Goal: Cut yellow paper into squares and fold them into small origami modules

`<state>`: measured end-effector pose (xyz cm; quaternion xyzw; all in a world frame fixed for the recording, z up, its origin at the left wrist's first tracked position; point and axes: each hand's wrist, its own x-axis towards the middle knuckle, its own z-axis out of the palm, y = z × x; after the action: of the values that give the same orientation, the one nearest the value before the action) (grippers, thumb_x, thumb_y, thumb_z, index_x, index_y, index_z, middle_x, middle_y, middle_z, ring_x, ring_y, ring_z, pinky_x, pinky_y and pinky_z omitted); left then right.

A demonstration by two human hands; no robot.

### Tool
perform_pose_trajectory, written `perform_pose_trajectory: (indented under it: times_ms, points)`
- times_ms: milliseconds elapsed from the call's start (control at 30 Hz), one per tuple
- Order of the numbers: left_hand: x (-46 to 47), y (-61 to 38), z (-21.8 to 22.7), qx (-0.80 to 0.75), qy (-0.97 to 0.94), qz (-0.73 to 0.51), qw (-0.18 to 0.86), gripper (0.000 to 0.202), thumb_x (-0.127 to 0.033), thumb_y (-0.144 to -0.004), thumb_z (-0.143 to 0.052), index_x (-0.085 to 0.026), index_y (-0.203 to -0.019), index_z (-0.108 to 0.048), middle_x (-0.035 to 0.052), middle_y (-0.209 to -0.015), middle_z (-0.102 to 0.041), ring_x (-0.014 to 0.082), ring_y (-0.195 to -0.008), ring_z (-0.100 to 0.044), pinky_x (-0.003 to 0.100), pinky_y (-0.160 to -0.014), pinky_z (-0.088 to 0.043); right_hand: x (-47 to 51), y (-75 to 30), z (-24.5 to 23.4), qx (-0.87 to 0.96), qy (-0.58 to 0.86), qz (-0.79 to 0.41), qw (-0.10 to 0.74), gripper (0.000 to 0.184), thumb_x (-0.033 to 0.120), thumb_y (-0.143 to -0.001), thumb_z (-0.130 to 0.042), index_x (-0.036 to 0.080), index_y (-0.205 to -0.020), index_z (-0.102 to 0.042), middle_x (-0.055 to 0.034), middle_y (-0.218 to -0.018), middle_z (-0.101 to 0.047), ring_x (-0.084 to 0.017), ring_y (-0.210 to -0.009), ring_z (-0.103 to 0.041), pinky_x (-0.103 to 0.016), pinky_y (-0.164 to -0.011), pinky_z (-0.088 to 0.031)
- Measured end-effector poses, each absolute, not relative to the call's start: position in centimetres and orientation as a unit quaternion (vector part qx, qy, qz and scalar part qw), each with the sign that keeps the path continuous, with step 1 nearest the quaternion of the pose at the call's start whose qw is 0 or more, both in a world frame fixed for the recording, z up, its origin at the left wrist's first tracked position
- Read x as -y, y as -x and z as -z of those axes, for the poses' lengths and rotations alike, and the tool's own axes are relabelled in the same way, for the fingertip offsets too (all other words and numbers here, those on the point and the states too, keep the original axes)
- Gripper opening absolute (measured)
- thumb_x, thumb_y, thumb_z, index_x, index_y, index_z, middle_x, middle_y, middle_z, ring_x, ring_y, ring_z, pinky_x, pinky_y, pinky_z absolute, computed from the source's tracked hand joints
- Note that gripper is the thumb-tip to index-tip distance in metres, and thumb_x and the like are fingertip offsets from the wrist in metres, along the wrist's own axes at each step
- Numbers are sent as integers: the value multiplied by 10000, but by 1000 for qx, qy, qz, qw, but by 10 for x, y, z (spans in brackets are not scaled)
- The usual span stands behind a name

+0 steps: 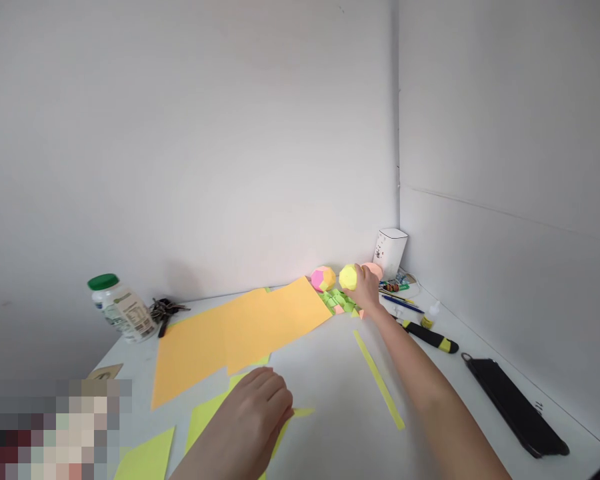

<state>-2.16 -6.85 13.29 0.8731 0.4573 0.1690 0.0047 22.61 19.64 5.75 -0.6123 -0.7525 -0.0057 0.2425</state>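
Observation:
My right hand (366, 288) reaches to the far corner of the white table (340, 400) and grips a yellow folded-paper ball (349, 277). Beside it sit a pink-and-yellow paper ball (323, 278) and a peach paper ball (374, 269), with a heap of small green folded pieces (341, 301) in front. My left hand (253, 417) lies flat on a yellow-green paper sheet (207, 417) near the front edge, fingers together, pressing it down.
Orange paper sheets (240, 333) cover the table's middle-left. A yellow-green strip (379, 380) lies by my right forearm. A green-lidded jar (121, 308) and keys (165, 310) stand at the left. At the right lie a white container (391, 252), pens (403, 303), a black-and-yellow cutter (430, 337) and a black phone (515, 407).

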Motion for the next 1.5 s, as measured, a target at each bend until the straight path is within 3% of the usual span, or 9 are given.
perform_pose_trajectory:
  times_ms: [167,233,300,400,533,900,1367,1433,1500]
  points:
    - [69,22,-130,-461,-871,-169,23,306,-174,-913,-340,-198,-650,-495,25,-666,-537,174,-609,-484,299,-565,-394,-124,-212,-49,737,592,-98,310,799,450,-687,-694,162,-1333,-323,-139,-1247,-505,-276,-1102,-528,-354,-859,-468]
    - [69,20,-128,-462,-869,-173,23,302,-186,-908,-358,-198,-636,-487,21,-648,-528,174,-595,-475,301,-558,-388,-96,-201,-68,733,531,-211,369,814,442,-679,-715,174,-1335,-314,-123,-1210,-541,-247,-1063,-561,-331,-821,-500]
    - [70,17,-127,-456,-872,-179,24,307,-187,-905,-360,-197,-625,-484,19,-636,-524,170,-578,-465,295,-541,-383,-70,-191,-97,722,434,-272,466,824,450,-702,-706,216,-1360,-269,-124,-1297,-473,-250,-1158,-500,-351,-891,-481]
    - [72,13,-127,-433,-885,-171,32,327,-171,-913,-326,-193,-638,-500,21,-644,-530,167,-588,-476,284,-530,-389,-35,-180,-139,711,310,-199,599,899,447,-676,-737,261,-1381,-211,-119,-1397,-341,-283,-1272,-378,-431,-1010,-397]
    - [69,10,-125,-417,-895,-156,14,337,-153,-914,-323,-194,-626,-493,20,-636,-521,171,-594,-485,281,-530,-396,-12,-179,-157,681,181,-50,708,989,430,-610,-790,358,-1376,-169,-88,-1418,-278,-339,-1298,-322,-561,-1020,-352]
    - [54,7,-116,-381,-903,-196,-45,304,-97,-885,-361,-192,-605,-434,1,-589,-503,152,-535,-488,274,-527,-417,-51,-185,-145,605,267,-277,697,852,376,-696,-735,322,-1367,-213,-101,-1376,-347,-273,-1231,-427,-423,-897,-522]
    - [65,9,-131,-376,-892,-244,-53,285,-91,-893,-372,-191,-650,-483,-21,-585,-476,133,-543,-476,361,-727,-492,-57,-187,-136,609,311,-299,666,889,374,-659,-767,288,-1374,-245,-99,-1391,-351,-278,-1250,-410,-441,-978,-455]
    - [65,8,-132,-370,-890,-259,-60,270,-89,-891,-388,-187,-670,-510,-5,-626,-519,139,-596,-524,374,-782,-494,-56,-187,-135,608,314,-303,663,886,375,-653,-771,285,-1367,-255,-99,-1397,-341,-279,-1256,-403,-439,-981,-452]
    - [67,5,-133,-368,-878,-292,-90,224,-102,-884,-432,-180,-712,-551,54,-822,-614,187,-818,-591,423,-883,-462,-53,-187,-134,609,312,-307,662,872,379,-662,-765,292,-1364,-255,-95,-1409,-322,-278,-1270,-385,-434,-972,-459]
